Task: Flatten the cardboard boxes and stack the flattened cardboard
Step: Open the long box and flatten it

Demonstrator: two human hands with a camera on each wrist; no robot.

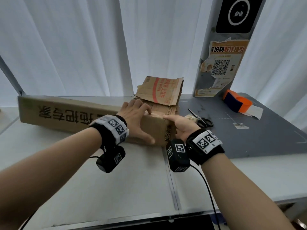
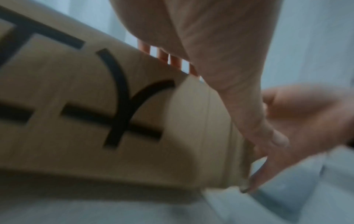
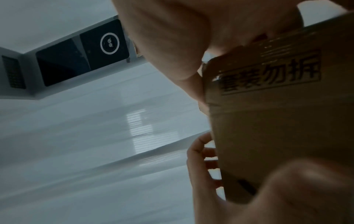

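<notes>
A long brown cardboard box (image 1: 69, 113) with large black characters lies on its side across the white table (image 1: 132, 180). My left hand (image 1: 142, 122) grips its right end, fingers over the top and thumb down the front face (image 2: 249, 113). My right hand (image 1: 181, 125) holds the end face of the box (image 3: 277, 121), thumb on the top edge and fingers (image 3: 199, 159) curled round the far side. Behind the box's right end, a torn piece of flattened cardboard (image 1: 161, 92) with red print stands tilted.
Scissors (image 1: 201, 119) lie on a dark grey mat (image 1: 249, 138) to the right. An orange tape dispenser (image 1: 237, 103) sits at the mat's back. A grey post with a QR poster (image 1: 221, 67) stands behind, and white curtains hang along the back.
</notes>
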